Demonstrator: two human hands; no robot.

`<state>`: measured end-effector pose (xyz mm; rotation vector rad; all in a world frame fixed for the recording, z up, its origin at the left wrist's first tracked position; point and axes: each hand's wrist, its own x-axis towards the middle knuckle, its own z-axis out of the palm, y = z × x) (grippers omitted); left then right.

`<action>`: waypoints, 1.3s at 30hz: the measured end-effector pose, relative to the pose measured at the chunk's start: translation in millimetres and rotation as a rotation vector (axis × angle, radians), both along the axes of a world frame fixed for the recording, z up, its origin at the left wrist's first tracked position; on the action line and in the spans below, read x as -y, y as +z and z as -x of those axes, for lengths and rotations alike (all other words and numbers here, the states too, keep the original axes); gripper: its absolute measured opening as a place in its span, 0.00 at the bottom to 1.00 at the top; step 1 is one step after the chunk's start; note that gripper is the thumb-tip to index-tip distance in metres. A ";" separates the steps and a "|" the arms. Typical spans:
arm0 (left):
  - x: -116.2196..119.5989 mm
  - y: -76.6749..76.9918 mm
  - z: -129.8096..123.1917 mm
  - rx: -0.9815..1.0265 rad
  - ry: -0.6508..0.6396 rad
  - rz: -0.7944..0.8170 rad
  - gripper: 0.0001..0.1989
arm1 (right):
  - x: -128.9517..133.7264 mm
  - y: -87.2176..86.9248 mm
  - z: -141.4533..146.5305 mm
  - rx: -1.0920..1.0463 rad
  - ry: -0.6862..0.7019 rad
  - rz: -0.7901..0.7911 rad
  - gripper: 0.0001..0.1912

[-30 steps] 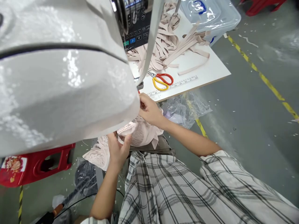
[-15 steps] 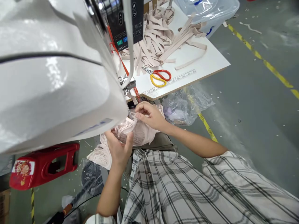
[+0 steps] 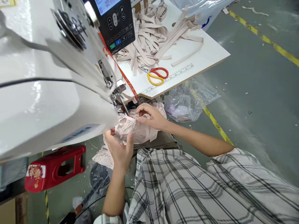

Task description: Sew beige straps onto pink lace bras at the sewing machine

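Observation:
A pale pink lace garment (image 3: 140,132) lies under the needle area of a white sewing machine (image 3: 46,109) and hangs down over my lap. My left hand (image 3: 120,149) grips its left edge, thumb on top and fingertips partly hidden behind the cloth and the machine head. On the right side, my right hand (image 3: 151,116) pinches the lace with thumb and forefinger close to the presser foot (image 3: 122,115). An orange-red strap (image 3: 125,77) runs down beside the needle area.
Scissors with red and yellow handles (image 3: 157,76) rest by a ruler (image 3: 170,77) on the white table (image 3: 210,53), near a heap of beige strips (image 3: 149,37). A plastic bag (image 3: 184,105) and a red stool (image 3: 56,168) are on the floor.
The view has shifted, so more of the machine's needle area and control panel shows. Both hands keep nearly the same hold on the lace.

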<state>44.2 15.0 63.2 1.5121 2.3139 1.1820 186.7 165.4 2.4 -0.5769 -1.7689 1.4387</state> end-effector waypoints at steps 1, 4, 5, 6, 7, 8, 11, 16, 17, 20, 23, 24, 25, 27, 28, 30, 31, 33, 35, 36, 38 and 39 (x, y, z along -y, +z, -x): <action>0.3 0.5 -0.3 0.000 -0.002 -0.003 0.35 | -1.6 -2.2 -2.2 0.000 0.014 -0.021 0.19; -0.1 1.0 3.1 0.077 0.006 -0.024 0.34 | -10.4 -10.7 -13.4 0.087 0.089 -0.131 0.25; -0.5 0.6 6.1 0.144 0.017 -0.031 0.33 | -12.8 -12.9 -18.3 0.136 0.113 -0.171 0.24; -0.7 -0.1 9.5 0.235 0.036 -0.036 0.32 | -13.6 -13.9 -23.3 0.182 0.132 -0.196 0.22; -0.4 -0.9 13.0 0.347 0.062 -0.033 0.31 | -11.6 -13.1 -27.8 0.219 0.146 -0.200 0.21; 1.0 -1.5 15.9 0.475 0.077 -0.012 0.29 | -6.1 -10.1 -31.6 0.235 0.160 -0.187 0.20; 12.9 0.3 16.3 0.905 -0.133 0.243 0.25 | 32.5 8.4 -36.5 0.173 0.426 -0.152 0.20; 42.9 21.4 29.9 1.423 -0.457 0.299 0.25 | 86.7 15.3 -35.2 0.259 0.911 -0.281 0.22; 48.6 30.1 45.8 1.495 -0.294 0.098 0.21 | 82.7 13.3 -33.9 0.353 0.764 -0.244 0.26; 68.6 64.9 116.4 1.600 0.049 -0.495 0.13 | 55.7 17.4 -30.2 0.478 0.456 -0.265 0.29; 92.8 93.8 188.4 1.546 0.182 -0.806 0.13 | 38.3 31.1 -31.2 0.485 0.573 -0.405 0.23; 101.5 99.1 207.0 1.509 0.220 -0.845 0.13 | 36.7 34.7 -32.5 0.491 0.598 -0.397 0.22; 110.3 102.2 222.6 1.461 0.258 -0.870 0.12 | 36.5 37.2 -34.0 0.493 0.593 -0.354 0.20; 128.5 103.4 246.2 1.363 0.355 -0.900 0.12 | 37.9 37.9 -37.1 0.475 0.538 -0.206 0.19; 137.4 102.4 255.6 1.323 0.401 -0.900 0.12 | 38.7 36.2 -38.3 0.467 0.512 -0.130 0.19; 153.5 99.4 271.8 1.271 0.485 -0.881 0.11 | 39.5 29.4 -40.2 0.476 0.455 -0.017 0.20; 159.8 97.6 278.4 1.260 0.518 -0.865 0.11 | 39.6 24.6 -40.8 0.486 0.417 0.017 0.20; 166.2 93.3 285.6 1.252 0.552 -0.839 0.10 | 40.4 13.4 -42.0 0.484 0.280 0.062 0.19; 160.8 86.3 277.5 1.233 0.543 -0.826 0.09 | 42.9 2.9 -42.9 0.458 0.044 0.055 0.18; 152.7 81.2 265.2 1.220 0.525 -0.800 0.09 | 45.2 -0.9 -42.8 0.448 -0.071 0.030 0.19; 126.9 66.8 223.2 1.178 0.490 -0.663 0.12 | 52.0 -3.3 -40.3 0.468 -0.172 -0.039 0.19; 110.6 57.9 194.8 1.159 0.456 -0.531 0.15 | 56.3 -1.4 -37.5 0.488 -0.123 -0.067 0.17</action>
